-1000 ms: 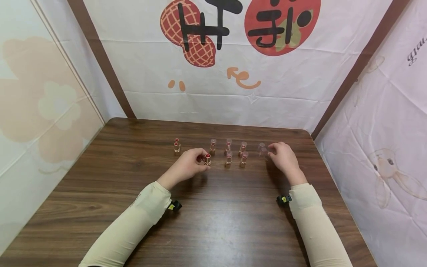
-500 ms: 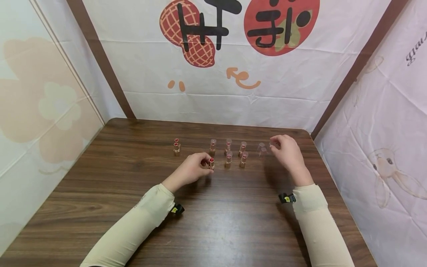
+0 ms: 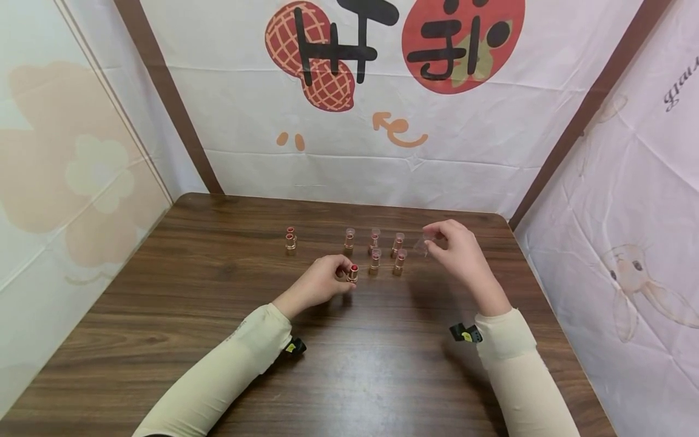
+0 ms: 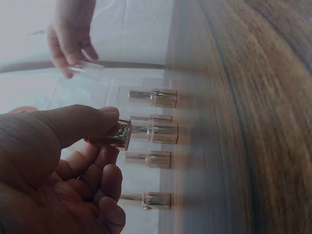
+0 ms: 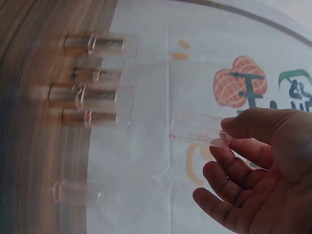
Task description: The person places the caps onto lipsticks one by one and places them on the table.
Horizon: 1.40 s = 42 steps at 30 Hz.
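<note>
My left hand pinches an uncapped lipstick between thumb and fingers, held upright with its red tip upward. In the left wrist view, the gold base of this lipstick shows. My right hand pinches a clear lipstick cap with small print on it, raised off the table. Between the hands stand several lipsticks with clear caps on, among them a front left one and a front right one. Another clear cap stands on the table, close to the right hand.
Two uncapped lipsticks stand close together to the left, the nearer lipstick partly covering the other. The brown wooden table ends at a printed cloth wall behind, with cloth sides left and right.
My left hand has moved slightly right and nearer with its lipstick. The right hand has lifted a clear cap from the right end and carried it left.
</note>
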Available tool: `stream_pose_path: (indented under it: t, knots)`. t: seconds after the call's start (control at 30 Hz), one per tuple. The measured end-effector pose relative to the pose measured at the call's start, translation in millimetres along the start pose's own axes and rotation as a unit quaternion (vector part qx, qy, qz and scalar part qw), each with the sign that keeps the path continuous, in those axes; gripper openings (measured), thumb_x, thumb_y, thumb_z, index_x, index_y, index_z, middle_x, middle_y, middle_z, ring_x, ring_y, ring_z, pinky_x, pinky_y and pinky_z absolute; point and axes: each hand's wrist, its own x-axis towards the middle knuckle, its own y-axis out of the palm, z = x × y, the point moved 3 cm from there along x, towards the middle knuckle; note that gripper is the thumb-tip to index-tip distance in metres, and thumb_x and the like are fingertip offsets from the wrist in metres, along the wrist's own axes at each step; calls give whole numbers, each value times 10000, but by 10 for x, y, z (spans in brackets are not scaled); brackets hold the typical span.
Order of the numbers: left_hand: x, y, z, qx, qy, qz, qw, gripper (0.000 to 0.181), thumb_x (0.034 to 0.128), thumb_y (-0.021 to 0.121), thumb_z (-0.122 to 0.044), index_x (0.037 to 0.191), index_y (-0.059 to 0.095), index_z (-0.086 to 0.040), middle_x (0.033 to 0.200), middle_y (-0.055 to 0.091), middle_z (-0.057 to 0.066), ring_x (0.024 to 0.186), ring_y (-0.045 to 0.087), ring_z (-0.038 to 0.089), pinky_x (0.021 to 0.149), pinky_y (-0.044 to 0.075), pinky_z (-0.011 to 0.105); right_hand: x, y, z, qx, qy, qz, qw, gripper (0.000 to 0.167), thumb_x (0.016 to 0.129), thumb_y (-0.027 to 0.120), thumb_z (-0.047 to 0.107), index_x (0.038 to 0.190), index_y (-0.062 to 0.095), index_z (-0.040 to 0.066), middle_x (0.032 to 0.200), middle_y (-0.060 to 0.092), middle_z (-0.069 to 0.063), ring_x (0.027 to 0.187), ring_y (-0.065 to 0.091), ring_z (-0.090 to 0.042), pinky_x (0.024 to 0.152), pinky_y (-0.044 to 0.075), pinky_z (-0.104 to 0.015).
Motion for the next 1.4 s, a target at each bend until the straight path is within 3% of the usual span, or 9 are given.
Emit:
stream_pose_path:
  t: [0.43,0.73,1.0,1.2,1.4]
  knots:
    - [-41,91,-98,11,186,84,9998,231,837,852,-144,990,680,-130,910,658,-22,838,599,135,769,499,313,-127,88,378,496,-659,160,9965,247,922,738,97,1166,726,130,1139,682,-2,1031,665,-246,881,544,-405]
    - [-57,195,-155,101,340,181,9992,238,822,858,-142,969,671,-132,892,651,-30,830,594,114,771,499,293,-192,181,557,725,-1175,269,9901,243,913,750,70,1146,733,137,1159,686,8,1063,644,-169,943,538,-409]
    - [-75,247,-214,-70,528,225,9983,219,808,851,-100,940,680,-137,872,655,-49,870,655,220,762,494,289,-247,320,679,605,-1707,520,9821,276,904,750,63,1169,726,133,1117,677,20,1023,620,-195,883,524,-386]
    - [-92,251,-246,190,594,165,9979,229,810,858,-132,930,664,-149,901,652,-7,872,607,189,783,470,307,-283,433,731,514,-1824,773,9788,265,911,756,80,1166,728,147,1136,664,55,1042,601,-127,853,539,-319]
    - [-101,250,-266,324,635,133,9974,234,809,854,-141,938,660,-158,912,659,19,864,579,177,780,455,316,-310,501,768,401,-1783,912,9789,260,917,757,89,1170,727,144,1162,658,45,1075,606,-131,901,544,-343]
